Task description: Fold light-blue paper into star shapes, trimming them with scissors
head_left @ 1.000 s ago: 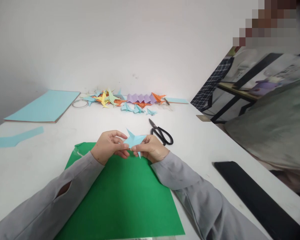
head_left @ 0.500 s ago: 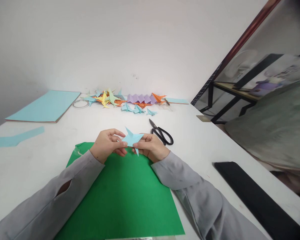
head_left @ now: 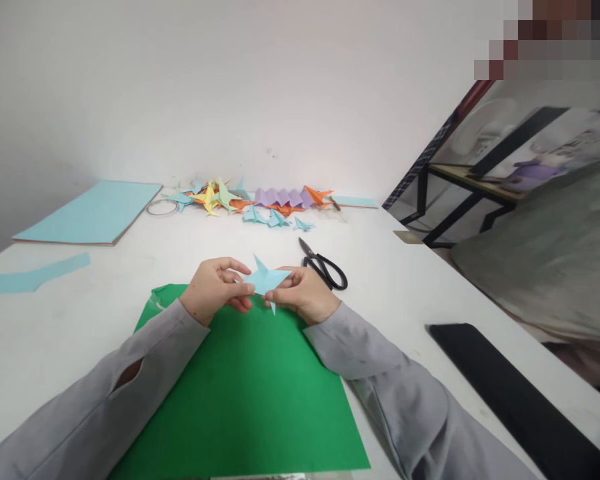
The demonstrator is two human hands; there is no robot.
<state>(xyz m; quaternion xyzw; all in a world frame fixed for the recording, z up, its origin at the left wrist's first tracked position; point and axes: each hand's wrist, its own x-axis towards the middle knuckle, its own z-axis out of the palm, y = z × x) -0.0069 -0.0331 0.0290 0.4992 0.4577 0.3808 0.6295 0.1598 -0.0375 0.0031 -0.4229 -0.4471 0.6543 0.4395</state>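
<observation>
A small light-blue origami paper figure [head_left: 266, 280] with several pointed tips is held up between both hands, above the far edge of a green sheet [head_left: 250, 393]. My left hand [head_left: 220, 287] pinches its left side between thumb and fingers. On the other side, my right hand [head_left: 305, 293] grips the right part, thumb on top and fingers partly hidden behind the paper. One thin point sticks up and another hangs down near the right thumb. Black-handled scissors [head_left: 325, 263] lie just beyond my right hand.
Along the wall lies a pile of folded paper figures [head_left: 225, 197], with a purple pleated paper [head_left: 283, 198] beside it. Blue sheets [head_left: 93, 210] and a cut blue strip [head_left: 40, 277] are on the left. A long black object [head_left: 505, 387] lies right. Another person's clothing [head_left: 555, 247] shows at far right.
The light-blue origami figure has shifted and turned very slightly in my fingers, its lower tip now a little further left. Both hands keep their hold in nearly the same place.
</observation>
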